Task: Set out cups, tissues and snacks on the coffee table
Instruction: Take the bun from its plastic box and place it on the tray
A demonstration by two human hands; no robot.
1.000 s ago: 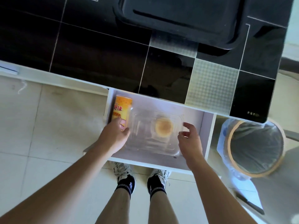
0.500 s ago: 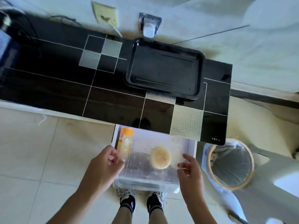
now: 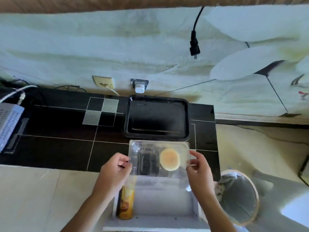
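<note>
Got my left hand (image 3: 115, 171) pinched on the left edge of the clear plastic container (image 3: 158, 159) and my right hand (image 3: 199, 171) clamped on its right edge, one round pastry (image 3: 170, 159) inside. It's held over the front of the black tiled cabinet top (image 3: 66, 144), just short of the black tray (image 3: 157, 119). Below, the white drawer (image 3: 163, 203) hangs open with a yellow snack can (image 3: 126, 205) at its left wall. Bin (image 3: 237, 196) sits close right; the cabinet top to the left is bare.

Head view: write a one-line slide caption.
Both hands, left hand and right hand, hold a clear snack box with one round pastry above the open drawer, before a black tray.
</note>
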